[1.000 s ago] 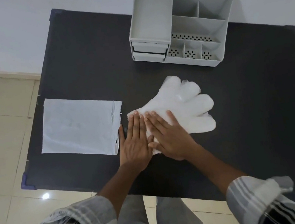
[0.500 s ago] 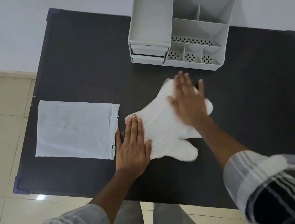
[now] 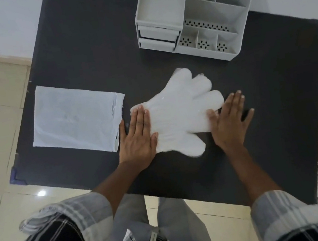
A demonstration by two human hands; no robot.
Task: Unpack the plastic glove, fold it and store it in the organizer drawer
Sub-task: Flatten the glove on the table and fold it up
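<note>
A white translucent plastic glove (image 3: 179,111) lies flat on the black table (image 3: 83,55), its fingers pointing up and to the right. My left hand (image 3: 137,135) presses flat on the glove's cuff end, fingers extended. Flat on the table at the glove's right edge is my right hand (image 3: 228,120), its thumb touching the glove's lower fingers. The grey organizer (image 3: 196,13) stands at the table's far side, with two shut drawers (image 3: 157,36) on its left front.
The emptied white packet (image 3: 76,117) lies flat on the table's left part, its torn end toward my left hand. Tiled floor surrounds the table, and a white wall rises behind it. My legs and checked sleeves are at the bottom.
My right hand slid across the glove from the cuff over its fingers and off its right edge, flattening it. My left hand stayed on the cuff.
</note>
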